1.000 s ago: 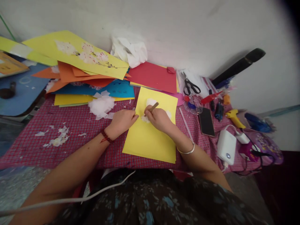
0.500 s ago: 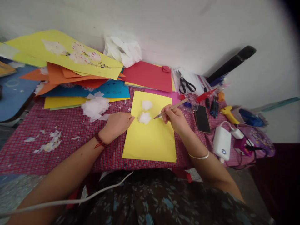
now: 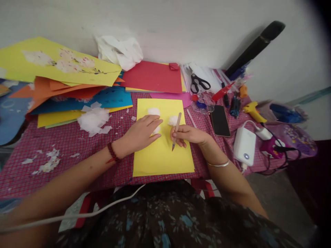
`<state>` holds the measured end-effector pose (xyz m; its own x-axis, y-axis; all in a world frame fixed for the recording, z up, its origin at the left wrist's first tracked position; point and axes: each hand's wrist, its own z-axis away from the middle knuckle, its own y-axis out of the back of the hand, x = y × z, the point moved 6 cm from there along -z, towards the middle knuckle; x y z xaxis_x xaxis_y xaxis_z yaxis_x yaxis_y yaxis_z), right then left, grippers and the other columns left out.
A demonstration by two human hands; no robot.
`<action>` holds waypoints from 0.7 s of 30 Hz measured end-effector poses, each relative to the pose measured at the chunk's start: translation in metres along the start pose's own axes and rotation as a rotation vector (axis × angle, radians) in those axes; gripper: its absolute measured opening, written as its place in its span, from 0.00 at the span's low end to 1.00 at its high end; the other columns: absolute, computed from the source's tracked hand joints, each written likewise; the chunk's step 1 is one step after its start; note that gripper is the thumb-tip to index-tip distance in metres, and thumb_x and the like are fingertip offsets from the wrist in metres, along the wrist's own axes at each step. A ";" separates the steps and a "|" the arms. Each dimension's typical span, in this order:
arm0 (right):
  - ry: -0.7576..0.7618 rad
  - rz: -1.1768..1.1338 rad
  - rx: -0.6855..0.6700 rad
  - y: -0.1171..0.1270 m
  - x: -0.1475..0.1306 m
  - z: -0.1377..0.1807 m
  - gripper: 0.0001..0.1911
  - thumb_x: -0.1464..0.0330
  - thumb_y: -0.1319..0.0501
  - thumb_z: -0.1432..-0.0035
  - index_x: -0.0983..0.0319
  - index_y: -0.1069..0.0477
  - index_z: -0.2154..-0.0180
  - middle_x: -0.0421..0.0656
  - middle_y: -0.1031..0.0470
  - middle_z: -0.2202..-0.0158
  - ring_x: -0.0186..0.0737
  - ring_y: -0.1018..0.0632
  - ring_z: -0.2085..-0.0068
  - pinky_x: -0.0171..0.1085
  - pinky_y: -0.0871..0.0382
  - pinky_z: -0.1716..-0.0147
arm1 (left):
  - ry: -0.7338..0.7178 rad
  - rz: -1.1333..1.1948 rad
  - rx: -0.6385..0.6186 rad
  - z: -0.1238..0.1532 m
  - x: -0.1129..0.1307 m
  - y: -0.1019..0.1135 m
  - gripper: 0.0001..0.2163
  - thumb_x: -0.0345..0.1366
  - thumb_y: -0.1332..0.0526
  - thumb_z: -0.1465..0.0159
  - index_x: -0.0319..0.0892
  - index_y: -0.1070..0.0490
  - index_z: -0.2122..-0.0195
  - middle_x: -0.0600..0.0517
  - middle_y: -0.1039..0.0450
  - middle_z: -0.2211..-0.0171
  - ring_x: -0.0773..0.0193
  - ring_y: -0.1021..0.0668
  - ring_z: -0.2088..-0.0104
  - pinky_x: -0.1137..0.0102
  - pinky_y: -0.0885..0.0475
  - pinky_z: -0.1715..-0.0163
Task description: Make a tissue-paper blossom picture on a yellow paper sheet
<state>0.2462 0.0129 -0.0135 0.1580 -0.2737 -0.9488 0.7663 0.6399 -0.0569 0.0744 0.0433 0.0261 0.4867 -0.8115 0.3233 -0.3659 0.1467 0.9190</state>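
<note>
A yellow paper sheet (image 3: 160, 162) lies in front of me with white fluffy paper puffs on it. One puff (image 3: 154, 111) sits near the top left, and another (image 3: 156, 130) is partly covered by my left hand (image 3: 139, 135). That hand rests over the sheet's left side, fingers outstretched and apart, holding nothing. My right hand (image 3: 187, 134) grips a slim paintbrush (image 3: 177, 129), its dark tip pointing down just above or on the sheet; contact cannot be told. Right behind the brush is a third white puff (image 3: 172, 120).
A pile of white paper pieces (image 3: 93, 119) lies left of the sheet. Coloured papers (image 3: 155, 77) and a painted yellow sheet (image 3: 64, 62) are at the back. Scissors (image 3: 198, 83), a phone (image 3: 220, 120), a white power bank (image 3: 244, 146) and a yellow glue gun (image 3: 254, 111) stand right.
My left hand has moved right onto the sheet and spread its fingers. My right hand has turned the brush so its tip points down towards me. A third puff now shows. The view has shifted.
</note>
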 end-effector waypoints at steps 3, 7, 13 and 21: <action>0.013 -0.001 -0.013 0.002 0.003 -0.003 0.21 0.51 0.37 0.38 0.63 0.33 0.67 0.34 0.28 0.82 0.27 0.30 0.84 0.26 0.33 0.84 | -0.008 -0.088 -0.130 -0.006 0.005 -0.022 0.23 0.38 0.43 0.30 0.35 0.38 0.36 0.36 0.37 0.34 0.47 0.36 0.32 0.53 0.40 0.33; 0.041 0.009 -0.040 0.001 0.001 -0.005 0.20 0.52 0.37 0.38 0.63 0.33 0.68 0.34 0.28 0.82 0.26 0.32 0.86 0.26 0.35 0.85 | 0.036 -0.135 -0.203 0.005 -0.001 -0.039 0.21 0.36 0.48 0.29 0.33 0.36 0.37 0.36 0.36 0.34 0.49 0.34 0.33 0.55 0.41 0.32; 0.048 0.046 -0.053 -0.002 -0.003 -0.004 0.21 0.52 0.37 0.38 0.63 0.33 0.68 0.33 0.29 0.83 0.25 0.34 0.86 0.26 0.37 0.85 | 0.052 -0.034 -0.172 0.020 -0.008 -0.045 0.25 0.41 0.50 0.27 0.34 0.40 0.33 0.37 0.41 0.31 0.51 0.39 0.30 0.55 0.43 0.30; 0.302 -0.172 0.331 0.042 -0.020 0.016 0.22 0.49 0.32 0.45 0.62 0.29 0.65 0.31 0.34 0.85 0.26 0.38 0.86 0.28 0.42 0.85 | 0.492 0.441 0.497 0.030 -0.055 0.040 0.18 0.44 0.44 0.32 0.44 0.33 0.43 0.42 0.28 0.41 0.54 0.25 0.42 0.54 0.30 0.41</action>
<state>0.2851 0.0341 0.0075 -0.1389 -0.1029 -0.9850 0.9302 0.3276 -0.1654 0.0092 0.0769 0.0385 0.4656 -0.3807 0.7989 -0.8565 0.0333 0.5150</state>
